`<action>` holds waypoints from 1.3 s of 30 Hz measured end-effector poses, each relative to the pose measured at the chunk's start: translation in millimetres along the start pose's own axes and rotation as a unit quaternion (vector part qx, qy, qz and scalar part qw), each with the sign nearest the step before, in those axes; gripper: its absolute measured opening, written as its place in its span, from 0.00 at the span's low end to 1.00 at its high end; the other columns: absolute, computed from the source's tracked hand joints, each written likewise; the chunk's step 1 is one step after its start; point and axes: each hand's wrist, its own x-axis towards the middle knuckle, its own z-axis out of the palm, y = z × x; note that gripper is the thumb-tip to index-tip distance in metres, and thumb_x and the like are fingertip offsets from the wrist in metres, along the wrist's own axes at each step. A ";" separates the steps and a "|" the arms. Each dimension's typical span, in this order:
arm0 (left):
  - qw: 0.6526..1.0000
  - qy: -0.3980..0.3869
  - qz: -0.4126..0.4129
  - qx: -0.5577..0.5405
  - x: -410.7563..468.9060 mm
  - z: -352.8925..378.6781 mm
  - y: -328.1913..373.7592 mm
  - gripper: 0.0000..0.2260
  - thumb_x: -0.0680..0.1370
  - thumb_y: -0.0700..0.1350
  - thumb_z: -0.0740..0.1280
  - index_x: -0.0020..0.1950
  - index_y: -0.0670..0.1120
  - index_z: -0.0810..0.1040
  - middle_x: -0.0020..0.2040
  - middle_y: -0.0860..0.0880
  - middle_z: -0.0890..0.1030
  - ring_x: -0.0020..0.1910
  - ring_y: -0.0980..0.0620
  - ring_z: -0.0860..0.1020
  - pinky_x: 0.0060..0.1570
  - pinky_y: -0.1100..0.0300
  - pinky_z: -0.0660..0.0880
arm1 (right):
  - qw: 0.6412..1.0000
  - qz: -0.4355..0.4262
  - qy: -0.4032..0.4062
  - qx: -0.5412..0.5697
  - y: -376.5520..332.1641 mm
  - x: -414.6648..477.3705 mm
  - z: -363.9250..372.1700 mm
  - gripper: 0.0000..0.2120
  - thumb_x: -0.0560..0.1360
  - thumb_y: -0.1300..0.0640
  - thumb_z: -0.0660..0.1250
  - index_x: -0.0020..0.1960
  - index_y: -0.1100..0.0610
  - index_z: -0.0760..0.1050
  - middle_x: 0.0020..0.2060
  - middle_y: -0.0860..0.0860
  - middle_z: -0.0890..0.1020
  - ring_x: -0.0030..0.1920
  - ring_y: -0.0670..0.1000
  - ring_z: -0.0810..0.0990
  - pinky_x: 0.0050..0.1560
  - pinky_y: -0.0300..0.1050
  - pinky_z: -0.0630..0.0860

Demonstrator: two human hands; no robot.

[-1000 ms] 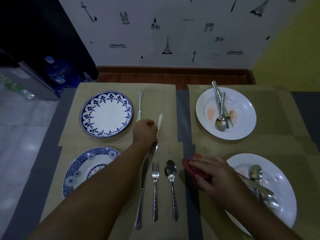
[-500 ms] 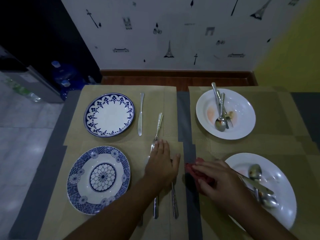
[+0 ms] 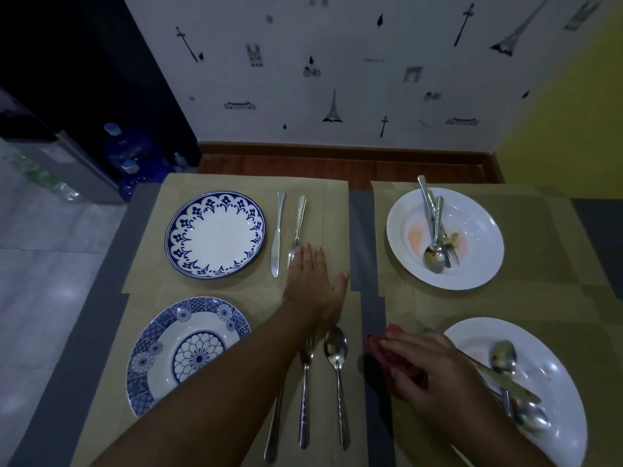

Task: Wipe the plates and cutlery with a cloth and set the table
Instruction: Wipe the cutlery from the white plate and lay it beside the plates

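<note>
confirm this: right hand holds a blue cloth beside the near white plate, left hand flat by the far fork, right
No: the head view shows the cloth is red, not blue. The right hand does hold it beside the near white plate, and the left hand lies flat by the far fork.
</note>
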 end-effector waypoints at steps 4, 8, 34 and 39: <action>1.000 0.006 -0.006 -0.007 12.9 -2.9 -1.6 0.39 0.81 0.66 0.48 0.82 0.42 0.42 0.82 0.40 0.41 0.81 0.43 0.39 0.79 0.46 0.43 | 1.000 -0.007 -0.001 -0.002 -0.7 1.4 -1.0 0.26 0.64 0.62 0.79 0.60 0.46 0.81 0.57 0.37 0.80 0.56 0.40 0.73 0.52 0.34 0.70; 1.000 0.008 -0.011 -0.010 14.0 -2.2 0.9 0.39 0.81 0.66 0.48 0.82 0.42 0.43 0.82 0.39 0.42 0.81 0.42 0.39 0.79 0.45 0.44 | 1.000 -0.005 -0.007 0.001 -2.1 1.8 -2.8 0.26 0.65 0.61 0.79 0.61 0.45 0.80 0.58 0.36 0.80 0.57 0.39 0.72 0.51 0.33 0.69; 0.988 -0.041 0.150 0.002 -95.4 27.9 94.3 0.39 0.81 0.68 0.46 0.82 0.44 0.41 0.82 0.45 0.40 0.81 0.47 0.38 0.79 0.50 0.42 | 0.987 0.091 0.130 -0.025 40.0 -65.3 -65.6 0.20 0.69 0.64 0.74 0.59 0.51 0.81 0.53 0.36 0.79 0.55 0.27 0.69 0.62 0.27 0.67; 0.973 -0.083 0.212 0.049 -123.7 57.8 134.9 0.37 0.81 0.67 0.45 0.82 0.45 0.41 0.83 0.46 0.41 0.81 0.48 0.38 0.79 0.49 0.41 | 0.979 0.151 0.133 -0.045 70.6 -106.7 -77.8 0.21 0.71 0.61 0.73 0.63 0.50 0.79 0.57 0.42 0.82 0.58 0.43 0.74 0.61 0.41 0.74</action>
